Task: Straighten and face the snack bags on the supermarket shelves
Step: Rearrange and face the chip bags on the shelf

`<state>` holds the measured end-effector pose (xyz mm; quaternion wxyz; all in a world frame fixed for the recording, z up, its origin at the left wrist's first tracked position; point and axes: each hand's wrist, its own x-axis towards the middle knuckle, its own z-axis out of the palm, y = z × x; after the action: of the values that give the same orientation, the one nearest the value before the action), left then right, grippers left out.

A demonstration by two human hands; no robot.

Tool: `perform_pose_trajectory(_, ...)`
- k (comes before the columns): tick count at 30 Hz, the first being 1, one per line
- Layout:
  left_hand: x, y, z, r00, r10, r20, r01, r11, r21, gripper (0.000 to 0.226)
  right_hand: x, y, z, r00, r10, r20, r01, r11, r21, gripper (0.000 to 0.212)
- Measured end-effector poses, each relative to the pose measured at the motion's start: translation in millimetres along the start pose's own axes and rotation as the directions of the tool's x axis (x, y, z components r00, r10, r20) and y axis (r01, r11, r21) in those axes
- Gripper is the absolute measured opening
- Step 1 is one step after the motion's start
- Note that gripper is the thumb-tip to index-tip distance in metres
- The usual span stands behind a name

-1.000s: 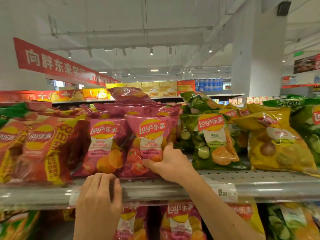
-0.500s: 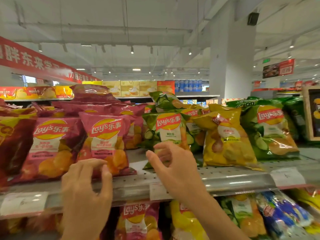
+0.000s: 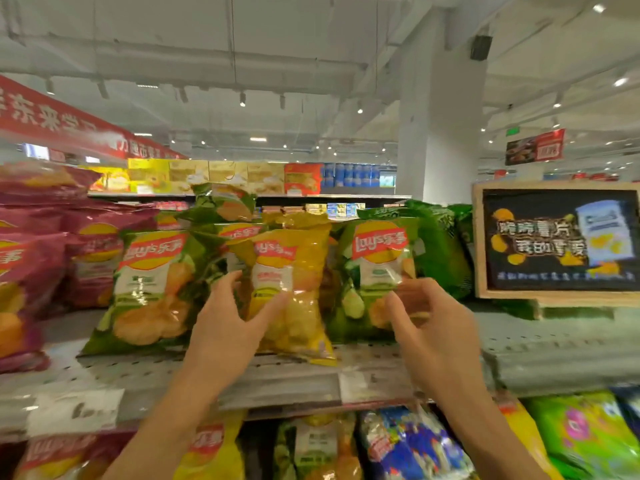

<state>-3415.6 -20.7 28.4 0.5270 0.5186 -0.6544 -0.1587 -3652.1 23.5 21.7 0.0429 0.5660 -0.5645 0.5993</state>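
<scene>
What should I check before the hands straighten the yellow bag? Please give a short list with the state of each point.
1. Left hand on the yellow bag: ok, thumb and fingers on its left side.
2. Right hand on a bag: cannot tell, it is before the right green bag.
3. Yellow bag upright: not ok, it tilts.
4. Yellow bag logo faces front: ok.
5. Shelf edge free for the bag: ok.

"Lay's乐事" on green bag (image 3: 377, 271), yellow bag (image 3: 294, 289); red banner (image 3: 52, 119) "东来学"
</scene>
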Motion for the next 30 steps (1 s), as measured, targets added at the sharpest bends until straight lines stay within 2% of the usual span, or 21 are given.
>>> perform_pose_trajectory(2,8,-1,4,0.994,-0.102,0.03,0.103,0.994,-0.027,0.112,19,20,-5,0.999,-0.001,-0.035,-0.002,0.997,-0.081,0.037)
perform_pose_trajectory(4,13,-3,4,0.981,-0.185,0.059,0.188,0.982,-0.033,0.12,36,37,-4,0.998,0.046,0.042,-0.039,0.988,-0.153,0.068)
perform_pose_trajectory(6,20,-2,0,0.959,-0.264,0.1,0.261,0.965,0.035,0.127,52,49,0,0.949,0.167,0.269,-0.134,0.982,-0.136,0.099)
perform_pose_trajectory(8,26,2,-4,0.932,-0.323,0.163,0.31,0.946,0.099,0.133,64,55,3,0.837,0.262,0.48,-0.252,0.964,-0.086,0.117)
perform_pose_trajectory(10,28,6,-8,0.91,-0.348,0.226,0.327,0.937,0.127,0.117,69,59,7,0.79,0.276,0.548,-0.282,0.956,-0.076,0.105)
perform_pose_trajectory(13,26,5,-10,0.907,-0.349,0.237,0.342,0.937,0.074,0.088,67,61,14,0.81,0.224,0.542,-0.264,0.964,-0.003,0.059)
perform_pose_trajectory(14,24,4,-9,0.915,-0.338,0.219,0.337,0.941,0.044,0.08,66,62,14,0.82,0.207,0.534,-0.252,0.968,0.011,0.054)
perform_pose_trajectory(17,18,5,-3,0.948,-0.284,0.145,0.298,0.951,-0.083,0.054,62,59,5,0.869,0.174,0.464,-0.206,0.978,0.018,0.062)
perform_pose_trajectory(19,20,8,7,0.962,-0.255,0.099,0.268,0.948,-0.169,0.047,61,61,-10,0.904,0.157,0.399,-0.188,0.981,0.042,0.064)
perform_pose_trajectory(23,25,22,41,0.97,-0.235,0.057,0.242,0.939,-0.246,0.05,59,66,-51,0.946,0.135,0.296,-0.164,0.983,0.077,0.064)
perform_pose_trajectory(26,27,35,69,0.982,-0.175,0.071,0.187,0.958,-0.218,0.073,56,69,-74,0.968,0.135,0.21,-0.162,0.98,0.117,0.062)
perform_pose_trajectory(30,26,49,101,0.991,-0.114,0.071,0.121,0.988,-0.101,0.078,51,74,-94,0.967,0.191,0.169,-0.214,0.968,0.131,0.07)
